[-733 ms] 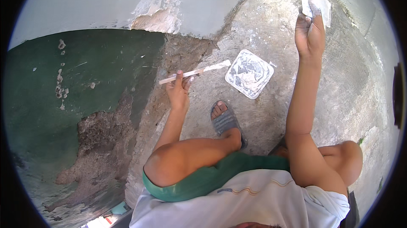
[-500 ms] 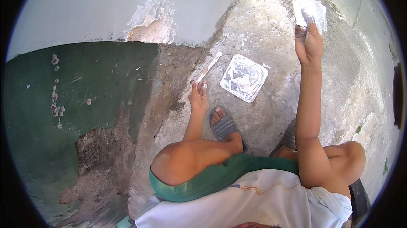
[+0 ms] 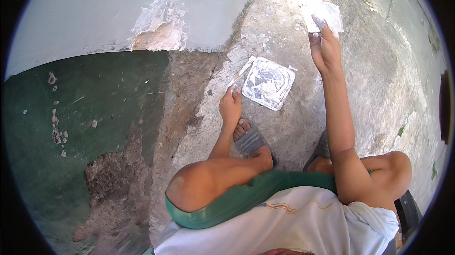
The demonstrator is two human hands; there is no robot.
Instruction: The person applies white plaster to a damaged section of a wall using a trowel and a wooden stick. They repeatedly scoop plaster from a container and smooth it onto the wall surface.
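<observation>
My left hand (image 3: 231, 107) is closed around the near end of a thin flat stick (image 3: 244, 71) smeared white, whose far end reaches the left edge of a square white lid-like tray (image 3: 245, 94). White paste with grey patches covers much of that tray's inside. Farther off to the right, my right hand (image 3: 326, 50) pinches a flat, white, roughly rectangular piece (image 3: 333, 15), with the thumb on top. Its material cannot be made out in the bright light. Grey-white smears mark the thumb.
A grey wall (image 3: 85, 13) with a chipped, white-patched spot (image 3: 163, 29) stands at the far left. Below it lies a dark green surface (image 3: 113, 98) with worn patches. Rough concrete (image 3: 298, 127) runs under my sandalled feet, near the tray.
My left hand has moved slightly right with the stick, bringing its far end to the tray. The right hand and white piece appear farther left, partly because the view shifted.
</observation>
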